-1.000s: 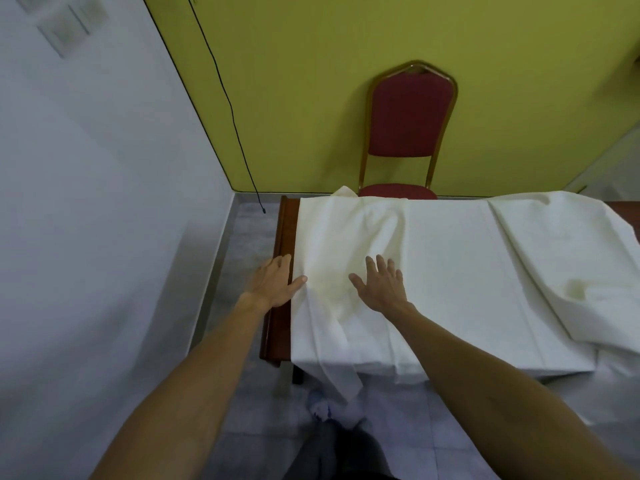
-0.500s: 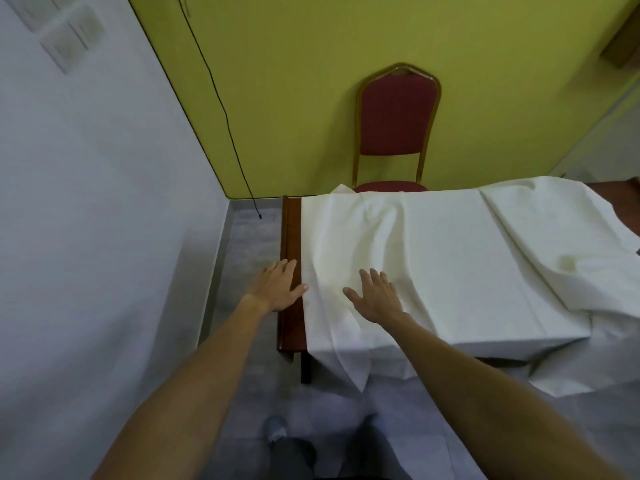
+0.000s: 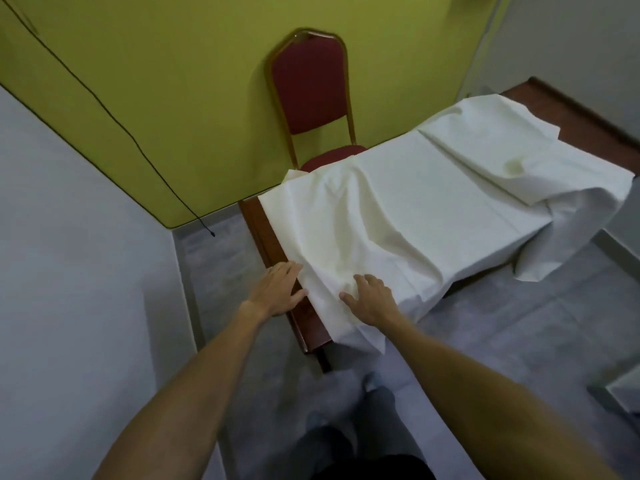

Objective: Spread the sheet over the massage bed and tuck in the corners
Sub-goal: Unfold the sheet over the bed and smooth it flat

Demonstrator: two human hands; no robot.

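Near corner: left hand (image 3: pixel 277 289) lies flat, fingers straight and together, on the bare wooden rim of the massage bed (image 3: pixel 265 233), fingertips touching the sheet's short edge. It grips nothing. Right hand (image 3: pixel 370 299) rests palm-down on the sheet (image 3: pixel 415 202) just beside it, fingers spread and pressing, nothing pinched.

Sheet: thin, white, creased along fold lines. Likely very light and limp, with no stiffness. It probably slides easily on the smooth wood, so one palm should pin it while the other pulls. The near corner hangs off the bed end in a loose point. That hem looks the best place to pinch for tucking.

Mid: soft ridges run across the top. The right side drapes to the floor (image 3: pixel 519 306).

Far: one end is folded back on itself, with bare wood beyond. A chair (image 3: pixel 310 81) and a cable (image 3: pixel 104 109) stand against the wall.
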